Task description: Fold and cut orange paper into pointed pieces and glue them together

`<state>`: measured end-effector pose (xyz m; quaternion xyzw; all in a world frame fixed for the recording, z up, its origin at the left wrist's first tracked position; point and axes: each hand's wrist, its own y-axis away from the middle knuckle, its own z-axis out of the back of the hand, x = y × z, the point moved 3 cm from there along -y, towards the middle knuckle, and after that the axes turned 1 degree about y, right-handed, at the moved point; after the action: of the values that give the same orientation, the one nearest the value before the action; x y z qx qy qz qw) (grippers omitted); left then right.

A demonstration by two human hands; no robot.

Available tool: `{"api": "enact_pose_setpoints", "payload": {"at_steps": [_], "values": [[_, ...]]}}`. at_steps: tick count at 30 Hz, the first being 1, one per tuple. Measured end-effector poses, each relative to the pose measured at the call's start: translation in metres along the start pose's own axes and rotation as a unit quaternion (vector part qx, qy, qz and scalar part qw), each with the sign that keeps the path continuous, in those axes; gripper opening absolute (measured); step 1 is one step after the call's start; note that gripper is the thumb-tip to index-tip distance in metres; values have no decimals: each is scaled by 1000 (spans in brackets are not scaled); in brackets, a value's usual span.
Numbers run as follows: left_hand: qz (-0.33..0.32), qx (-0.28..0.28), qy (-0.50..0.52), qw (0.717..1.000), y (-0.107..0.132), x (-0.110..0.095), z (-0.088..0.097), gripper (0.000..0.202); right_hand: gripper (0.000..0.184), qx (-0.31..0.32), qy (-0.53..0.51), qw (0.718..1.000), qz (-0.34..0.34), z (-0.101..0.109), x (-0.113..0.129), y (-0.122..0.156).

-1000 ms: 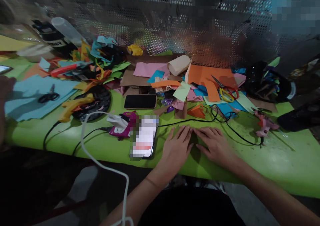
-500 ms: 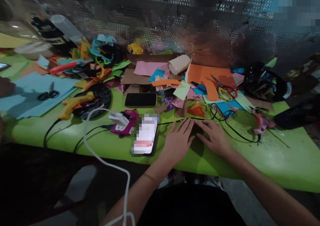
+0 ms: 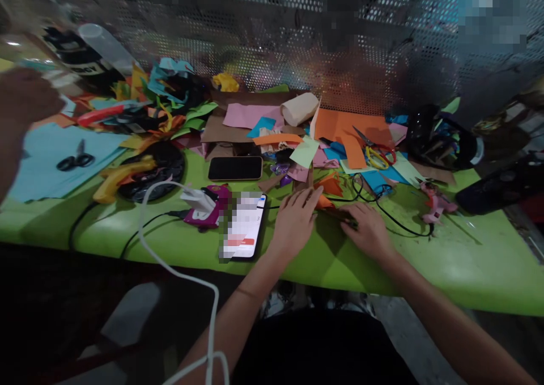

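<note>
My left hand lies on the green tabletop with its fingers stretched out, the fingertips beside a small piece of orange paper. A dark, thin stem-like strip seems to run from that paper to the right. Curled fingers of my right hand close on its end, which shows a bit of green; its exact kind is unclear. Just left of my left hand, a lit phone lies screen up. Behind the hands are a folded orange scrap and a black cable.
Paper scraps, a paper roll and yellow-red scissors lie behind. A pink glue gun is at right. On the left are a yellow glue gun, a purple power adapter and black scissors. Another person's arm reaches in.
My hands have drawn apart, the right one moving slightly down and curling its fingers. Orange paper now shows between them. The other person's hand has come further in at the left.
</note>
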<state>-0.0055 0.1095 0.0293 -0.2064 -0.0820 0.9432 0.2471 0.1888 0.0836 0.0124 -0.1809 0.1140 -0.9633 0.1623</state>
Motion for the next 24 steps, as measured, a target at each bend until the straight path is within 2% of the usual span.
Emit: {"api": "enact_pose_setpoints", "payload": {"at_steps": [8,17,20,24], "values": [[-21,2,-37,999,-14,-7,0,30,22,8,-12,1000,12,1,-4,1],[37,-1,7,999,-14,0,8,18,17,47,-30,998,30,10,-5,15],[50,-34,48,997,-30,1,14,17,15,36,-21,998,35,10,-7,18],[61,-66,50,995,-68,-3,19,20,13,25,0,999,40,5,-10,17]]}}
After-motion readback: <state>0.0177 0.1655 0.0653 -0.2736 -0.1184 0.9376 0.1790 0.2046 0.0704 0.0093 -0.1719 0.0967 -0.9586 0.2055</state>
